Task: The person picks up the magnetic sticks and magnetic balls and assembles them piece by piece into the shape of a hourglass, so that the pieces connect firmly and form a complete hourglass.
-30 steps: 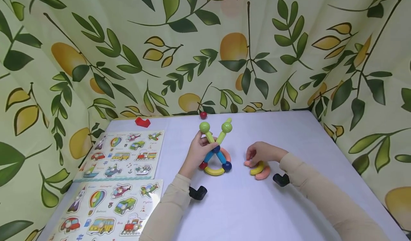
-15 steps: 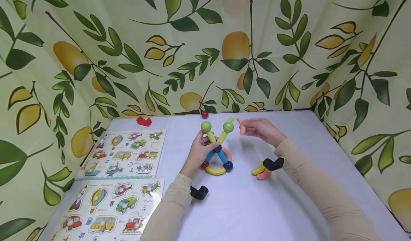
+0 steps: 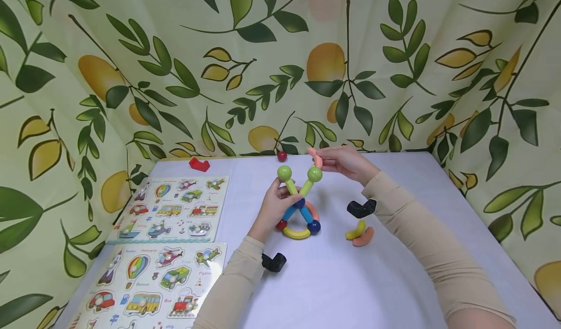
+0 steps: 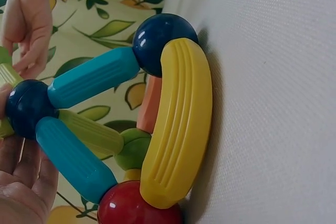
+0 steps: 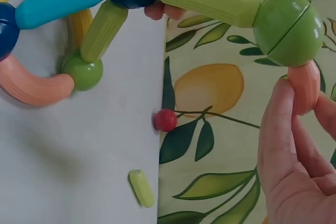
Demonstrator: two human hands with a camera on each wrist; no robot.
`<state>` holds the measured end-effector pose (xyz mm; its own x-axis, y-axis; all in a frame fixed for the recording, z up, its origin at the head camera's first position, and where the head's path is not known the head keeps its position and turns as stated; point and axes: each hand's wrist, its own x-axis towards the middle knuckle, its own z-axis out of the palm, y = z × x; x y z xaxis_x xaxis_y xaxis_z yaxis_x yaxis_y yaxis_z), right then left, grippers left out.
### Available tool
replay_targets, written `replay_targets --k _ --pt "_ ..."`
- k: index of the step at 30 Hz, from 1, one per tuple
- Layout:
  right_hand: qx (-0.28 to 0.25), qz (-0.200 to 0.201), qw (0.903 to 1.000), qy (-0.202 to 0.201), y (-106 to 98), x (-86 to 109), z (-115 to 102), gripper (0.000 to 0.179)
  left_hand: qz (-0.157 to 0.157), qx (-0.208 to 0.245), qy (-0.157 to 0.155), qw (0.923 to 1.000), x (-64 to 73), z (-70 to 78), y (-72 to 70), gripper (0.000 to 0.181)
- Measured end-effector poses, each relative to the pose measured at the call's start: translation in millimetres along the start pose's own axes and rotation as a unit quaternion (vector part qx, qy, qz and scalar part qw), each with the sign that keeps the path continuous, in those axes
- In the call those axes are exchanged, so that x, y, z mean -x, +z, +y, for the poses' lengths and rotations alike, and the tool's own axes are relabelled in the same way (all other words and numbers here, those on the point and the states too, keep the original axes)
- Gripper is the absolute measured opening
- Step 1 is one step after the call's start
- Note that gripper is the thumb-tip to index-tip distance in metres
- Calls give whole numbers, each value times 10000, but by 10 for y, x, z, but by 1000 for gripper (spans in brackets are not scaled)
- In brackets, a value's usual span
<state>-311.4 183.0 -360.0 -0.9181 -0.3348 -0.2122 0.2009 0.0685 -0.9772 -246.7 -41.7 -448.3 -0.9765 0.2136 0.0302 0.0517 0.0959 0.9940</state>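
A magnetic stick-and-ball construction stands on the white table, with a dark blue ball (image 3: 300,203) at its centre. Two blue sticks (image 4: 94,77) run down to a curved yellow stick (image 4: 181,124) at the base. My left hand (image 3: 276,204) holds the construction near that centre ball. Above, light green sticks spread to two green balls, left (image 3: 284,173) and right (image 3: 314,174). My right hand (image 3: 348,163) pinches a curved pink stick (image 5: 303,88); its end meets the right-hand green ball in the right wrist view. Whether it is attached I cannot tell.
Loose yellow (image 3: 356,230) and pink (image 3: 364,237) curved sticks lie right of the construction. A red ball (image 3: 282,156) and a light green stick (image 5: 142,188) lie behind it. Two picture puzzle boards (image 3: 221,222) and a red piece (image 3: 199,164) are at left.
My right hand has lifted a curved pink stick from beside the loose ones and brought it up and leftward to the right-hand green ball. The left hand stays on the construction.
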Motion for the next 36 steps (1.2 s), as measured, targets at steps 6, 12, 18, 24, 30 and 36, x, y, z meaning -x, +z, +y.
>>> replay_targets --k 6,12,18,24,30,36 --pt "993 -9 9949 -186 127 15 -82 30 422 -44 127 9990 33 81 -7 49" --pt "1450 103 9890 -255 302 3 -113 29 802 385 750 9932 47 199 -82 53" --pt "1714 23 9844 -391 387 25 -78 35 741 418 859 9927 61 235 -98 45" --pt "1618 -108 9852 -548 386 13 -11 34 761 417 688 9939 69 246 -116 44" --pt "1452 -152 9876 -574 367 -17 37 32 809 395 616 9940 77 211 -116 44" --pt "1468 -163 9878 -491 369 -6 48 35 841 483 707 9928 100 194 -131 44"
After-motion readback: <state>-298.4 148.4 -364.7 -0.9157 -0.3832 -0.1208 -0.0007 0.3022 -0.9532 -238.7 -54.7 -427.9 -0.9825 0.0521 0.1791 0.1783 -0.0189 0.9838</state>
